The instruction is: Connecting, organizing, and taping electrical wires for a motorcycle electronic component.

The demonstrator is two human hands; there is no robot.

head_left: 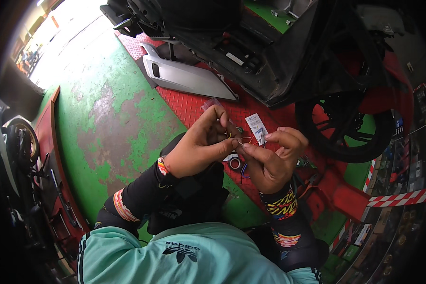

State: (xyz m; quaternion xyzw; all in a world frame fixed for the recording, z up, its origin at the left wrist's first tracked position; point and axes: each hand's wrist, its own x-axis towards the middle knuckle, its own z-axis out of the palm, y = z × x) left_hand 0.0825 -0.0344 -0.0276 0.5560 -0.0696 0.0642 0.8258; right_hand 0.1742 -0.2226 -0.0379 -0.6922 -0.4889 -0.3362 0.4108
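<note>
Thin wires (243, 138) are pinched between my two hands, which meet fingertip to fingertip in front of me. My left hand (206, 139) has thumb and forefinger closed on a wire end, its other fingers curled. My right hand (274, 158) pinches a wire from the other side; yellow and red strands show by its fingers. Just beyond the fingertips lies a white printed card (256, 128). A dark roll of tape (235, 163) sits below the hands on the red lift plate, with blue wire (244, 171) beside it. Whether the wire ends are joined is too small to tell.
A black motorcycle or scooter body (251, 61) stands ahead on a red textured lift platform (184, 105), its wheel (348, 125) at the right. A silver body panel (189, 75) lies by it. Red-and-white tape (402, 197) edges shelves at the right. Green worn floor (104, 123) spreads left.
</note>
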